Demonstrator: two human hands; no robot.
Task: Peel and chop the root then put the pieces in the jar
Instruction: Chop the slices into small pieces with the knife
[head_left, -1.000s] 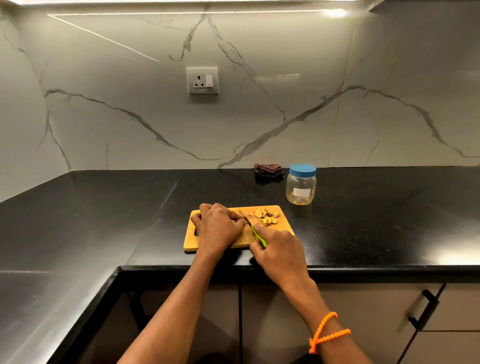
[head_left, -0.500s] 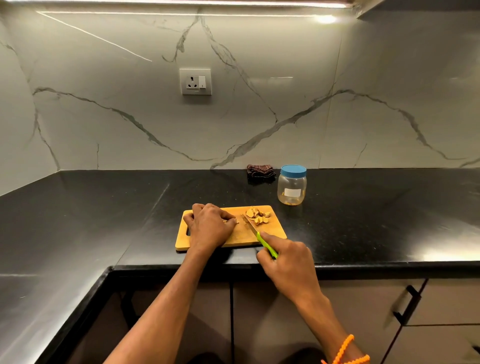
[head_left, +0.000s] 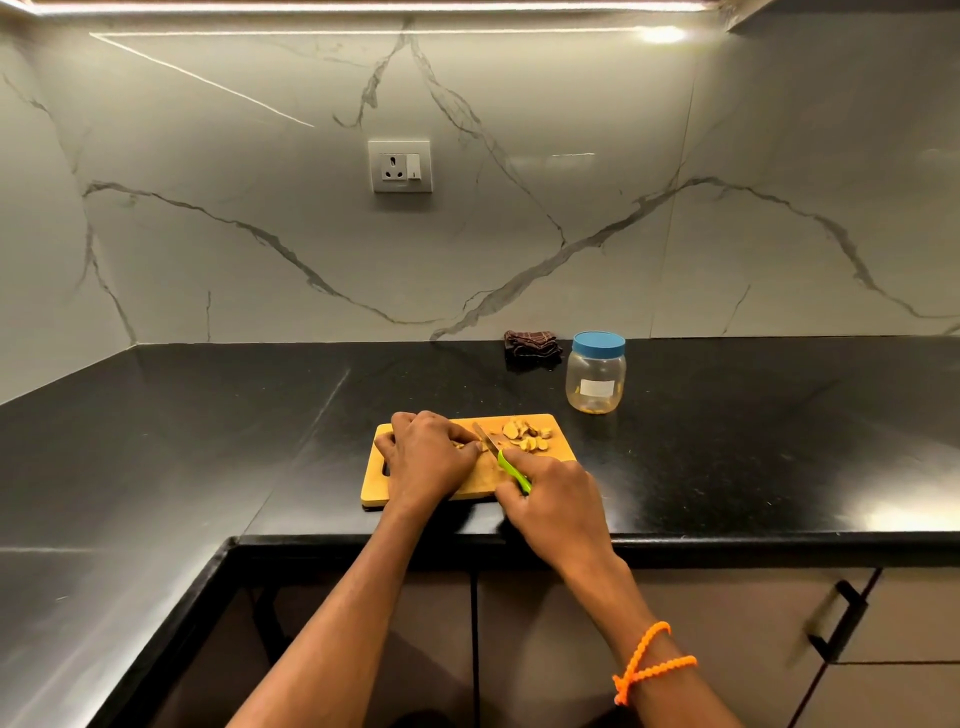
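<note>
Chopping is well under way: cut pieces (head_left: 525, 436) lie heaped on the cutting board (head_left: 376, 480), while the left hand (head_left: 427, 457) curls over what seems the remaining root; the right hand (head_left: 550, 493) grips the knife (head_left: 493, 452); the jar (head_left: 597, 371) stands lidded beyond, unfilled

One wide-angle view, taken from the person's head, looks forward and down across a black bench (head_left: 727, 457) toward a marble wall (head_left: 519, 234) with a socket (head_left: 399, 166). Both forearms reach in from the bottom edge, and the hands lie near the middle of the frame over a cutting board (head_left: 376, 480). The bench's front edge and the cupboard doors (head_left: 727, 649) below fill the lower part.
</note>
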